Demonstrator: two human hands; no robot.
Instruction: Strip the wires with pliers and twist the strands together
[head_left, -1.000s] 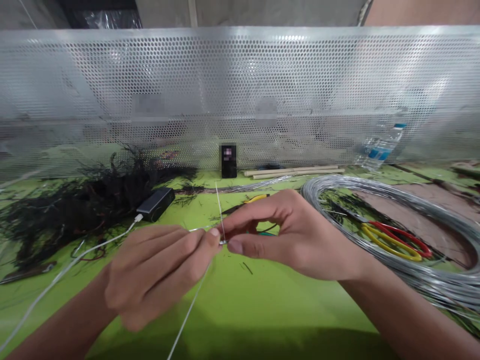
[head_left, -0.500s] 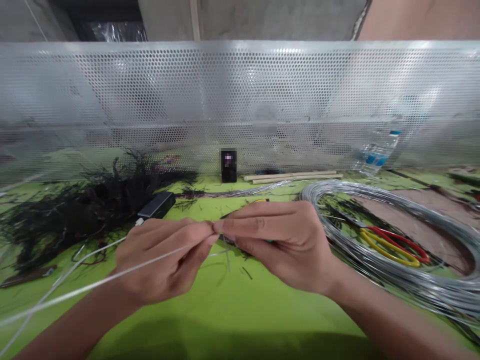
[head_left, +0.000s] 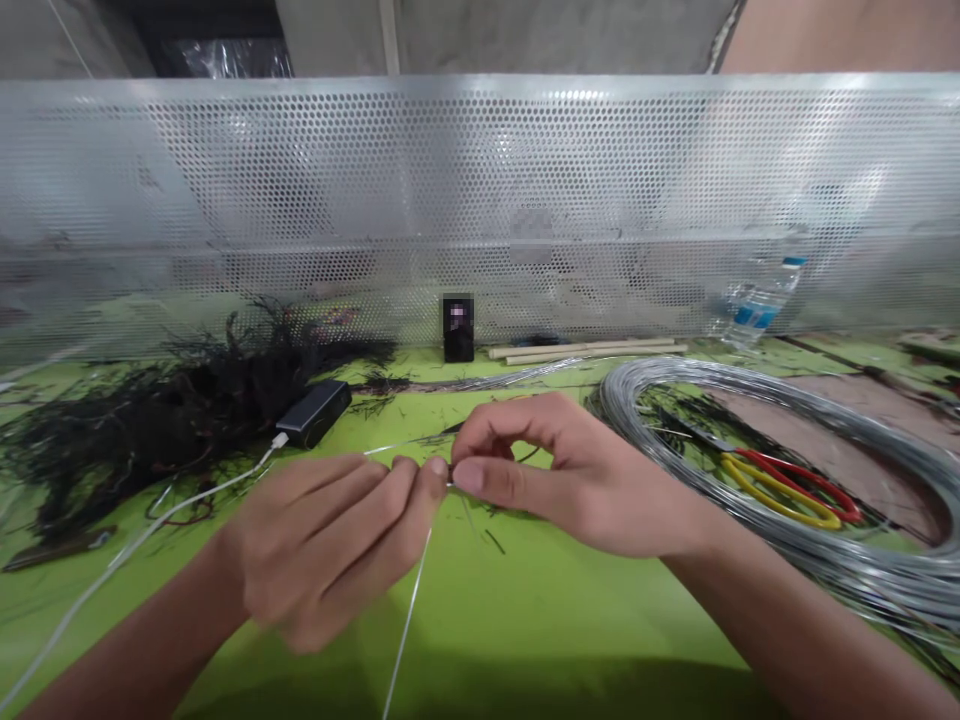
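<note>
My left hand (head_left: 341,545) is closed, its thumb and forefinger pinching a thin wire whose pale end (head_left: 386,448) shows beyond the knuckles. Fingertip to fingertip with it, my right hand (head_left: 559,480) pinches the same spot, where a short dark bit shows between the two. From below the left fingertips a thin white strand (head_left: 409,620) runs down toward the near edge. The join itself is mostly covered by fingers. Behind the right hand lies a partly hidden dark-tipped tool (head_left: 452,429) on the green table (head_left: 540,620).
A large coil of silver wire (head_left: 622,385) lies right, with red-and-yellow-handled scissors (head_left: 787,490) inside. Left are a dark fibre heap (head_left: 172,390) and a black power bank (head_left: 315,412) with a white cable (head_left: 150,535). A perforated metal screen (head_left: 420,180) and water bottle (head_left: 757,310) stand behind.
The white strand swung from upright above the fingers, across the left hand, to hanging below it. My hands turned in together, then the right fingers curled back to a pinch.
</note>
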